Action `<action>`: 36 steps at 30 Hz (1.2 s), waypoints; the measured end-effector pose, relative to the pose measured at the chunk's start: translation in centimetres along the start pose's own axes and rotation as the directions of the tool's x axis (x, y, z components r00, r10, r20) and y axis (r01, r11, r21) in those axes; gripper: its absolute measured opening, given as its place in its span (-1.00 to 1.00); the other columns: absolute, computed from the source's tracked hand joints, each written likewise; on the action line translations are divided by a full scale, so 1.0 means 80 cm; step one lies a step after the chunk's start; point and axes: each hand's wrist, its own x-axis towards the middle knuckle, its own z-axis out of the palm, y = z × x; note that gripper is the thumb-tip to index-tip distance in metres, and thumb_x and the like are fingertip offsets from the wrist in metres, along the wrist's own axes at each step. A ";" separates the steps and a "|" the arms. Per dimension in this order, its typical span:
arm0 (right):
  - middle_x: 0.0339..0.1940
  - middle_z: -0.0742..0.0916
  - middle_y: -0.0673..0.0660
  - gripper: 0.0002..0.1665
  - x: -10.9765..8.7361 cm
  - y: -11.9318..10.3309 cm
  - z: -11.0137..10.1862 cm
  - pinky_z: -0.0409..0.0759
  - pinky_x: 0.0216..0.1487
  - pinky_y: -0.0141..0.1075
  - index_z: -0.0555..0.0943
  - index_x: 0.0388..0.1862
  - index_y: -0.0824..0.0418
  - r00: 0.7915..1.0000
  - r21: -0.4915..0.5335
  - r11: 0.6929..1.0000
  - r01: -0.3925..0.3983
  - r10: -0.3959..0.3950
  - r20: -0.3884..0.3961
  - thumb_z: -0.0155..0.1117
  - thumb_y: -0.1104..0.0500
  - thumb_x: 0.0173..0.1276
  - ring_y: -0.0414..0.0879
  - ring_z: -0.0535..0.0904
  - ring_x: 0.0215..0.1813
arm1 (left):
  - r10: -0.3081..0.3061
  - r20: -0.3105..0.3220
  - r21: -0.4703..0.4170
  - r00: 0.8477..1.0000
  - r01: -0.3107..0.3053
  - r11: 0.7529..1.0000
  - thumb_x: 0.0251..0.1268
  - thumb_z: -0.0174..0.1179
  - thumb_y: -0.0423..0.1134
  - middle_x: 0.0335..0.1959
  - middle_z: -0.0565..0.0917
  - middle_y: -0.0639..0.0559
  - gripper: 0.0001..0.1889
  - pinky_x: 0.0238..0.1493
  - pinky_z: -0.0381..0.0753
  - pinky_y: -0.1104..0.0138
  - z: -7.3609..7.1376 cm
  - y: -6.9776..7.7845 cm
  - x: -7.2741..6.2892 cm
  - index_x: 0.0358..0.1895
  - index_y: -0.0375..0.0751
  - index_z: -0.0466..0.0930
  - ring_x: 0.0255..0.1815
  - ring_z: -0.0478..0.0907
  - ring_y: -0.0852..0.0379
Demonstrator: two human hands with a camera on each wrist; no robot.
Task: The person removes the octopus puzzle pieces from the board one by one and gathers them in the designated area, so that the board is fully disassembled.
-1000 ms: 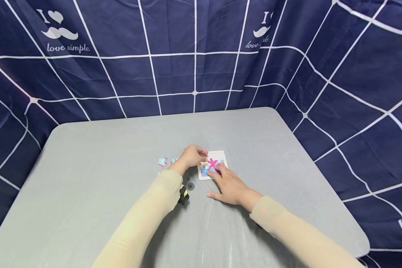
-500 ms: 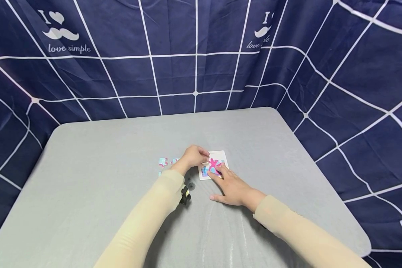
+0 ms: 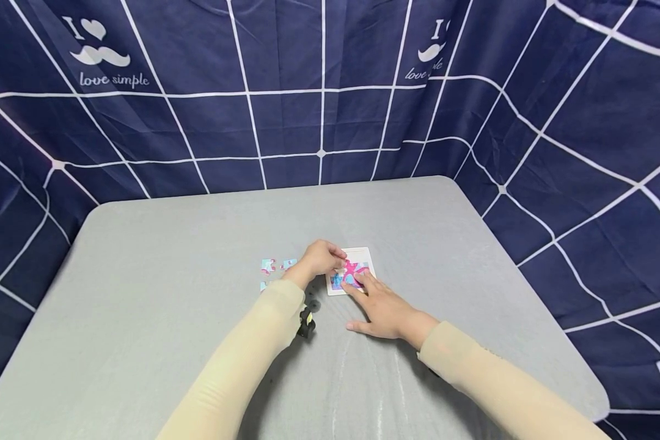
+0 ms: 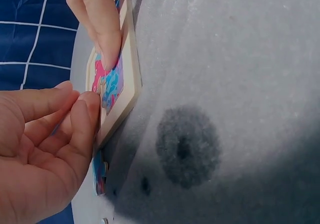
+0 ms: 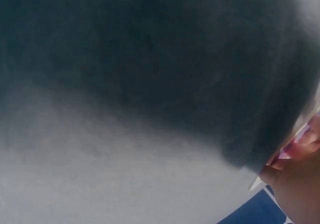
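A white-framed puzzle tray (image 3: 332, 292) lies on the table, with pink and blue puzzle pieces (image 3: 352, 267) fitted in its near part. My left hand (image 3: 320, 258) is at the tray's left side, thumb and fingertips pinching a puzzle piece (image 4: 103, 96) at the frame; the fingers hide most of it. From the right, my right hand (image 3: 382, 308) rests its outstretched fingertips on the fitted pieces, with the thumb spread over the table. The left wrist view also has those right fingers (image 4: 102, 23) pressing on the picture. In the right wrist view, the right hand (image 5: 297, 184) shows only at the corner.
Loose puzzle pieces (image 3: 267, 266) lie left of the tray, partly behind my left wrist. A dark round spot (image 4: 187, 146) marks the grey tabletop (image 3: 198, 244). A navy curtain with white lines (image 3: 286, 122) borders the table's back and sides.
My left hand has edged slightly to the right over the tray, and less of the pale patch by its fingertips shows. My right hand stays on the pieces, its thumb shifted slightly right.
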 end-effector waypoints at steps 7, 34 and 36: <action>0.43 0.21 0.42 -0.05 -0.001 -0.004 -0.003 0.10 0.37 0.11 0.19 0.47 0.22 1.000 -0.010 1.000 -0.004 0.004 0.016 0.18 -0.28 0.29 0.36 -0.04 0.45 | 0.009 -0.008 0.030 1.000 -0.009 1.000 0.17 0.25 -0.47 -0.39 0.67 -0.04 -0.87 -0.53 0.53 0.48 0.001 -0.002 0.001 -0.23 -0.31 0.70 -0.58 0.49 0.20; 0.35 0.26 0.44 -0.07 -0.001 0.001 0.004 0.20 0.32 0.12 0.26 0.43 0.24 0.998 0.012 1.000 0.022 -0.022 -0.058 0.24 -0.26 0.26 0.37 0.12 0.39 | 0.049 -0.051 0.100 0.998 -0.044 0.994 0.14 0.28 -0.44 -0.46 0.66 0.01 -0.90 -0.51 0.50 0.47 0.003 -0.003 0.005 -0.27 -0.29 0.71 -0.56 0.46 0.23; 0.35 0.27 0.44 -0.07 -0.002 0.001 0.003 0.19 0.33 0.12 0.26 0.43 0.25 0.998 0.011 1.000 0.023 -0.022 -0.057 0.24 -0.25 0.26 0.38 0.10 0.40 | 0.052 -0.065 0.118 0.997 -0.044 0.992 0.13 0.30 -0.42 -0.44 0.67 0.01 -0.90 -0.47 0.49 0.46 0.002 -0.003 0.004 -0.27 -0.27 0.72 -0.50 0.48 0.21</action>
